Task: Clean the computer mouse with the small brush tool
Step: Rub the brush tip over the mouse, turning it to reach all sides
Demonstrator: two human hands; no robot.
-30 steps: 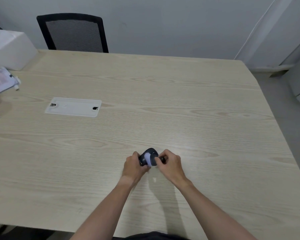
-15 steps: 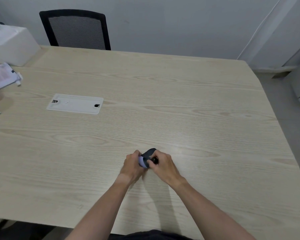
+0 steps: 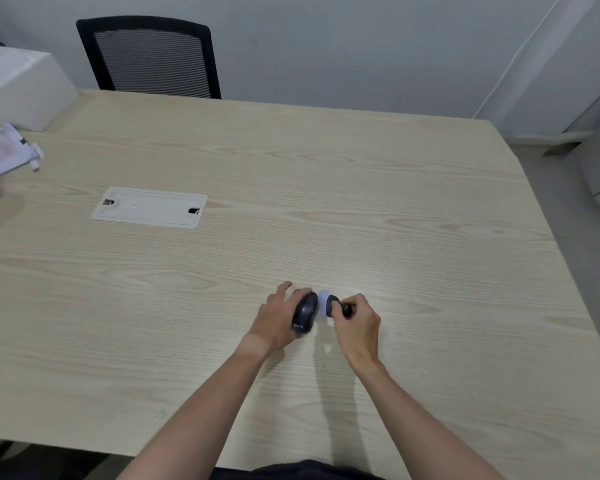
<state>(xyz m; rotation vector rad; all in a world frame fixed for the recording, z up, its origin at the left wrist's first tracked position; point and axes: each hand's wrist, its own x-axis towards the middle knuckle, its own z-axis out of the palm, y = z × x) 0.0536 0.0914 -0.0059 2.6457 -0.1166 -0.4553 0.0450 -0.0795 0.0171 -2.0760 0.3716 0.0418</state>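
- Near the front edge of the worktop point(image 3: 361, 202), a broad pale wood surface, both bare hands work close together; a chair point(image 3: 149, 53) stands at the far side, a white box point(image 3: 25, 91) and papers point(image 3: 4, 150) lie far left, and a cable plate point(image 3: 149, 206) is set flush in the wood.
- Left hand point(image 3: 274, 320): grip wrapped round the mouse point(image 3: 305, 311), steadying it; whether it is tilted up or lies on the wood cannot be told.
- Right hand point(image 3: 355, 323): grip clamped on the brush point(image 3: 329, 303), whose pale head sits just beside the right flank of the mouse, with a narrow gap between.
- Progress, as a judgement: cleaning is under way, since tool and mouse are both in hand. How much of the shell is done cannot be read; the remaining faces and putting the brush down are likely still to come.
- Change from half a second earlier: the hands were pressed together with the brush head on the mouse; now the brush has drawn off to the right and the mouse shows more fully.
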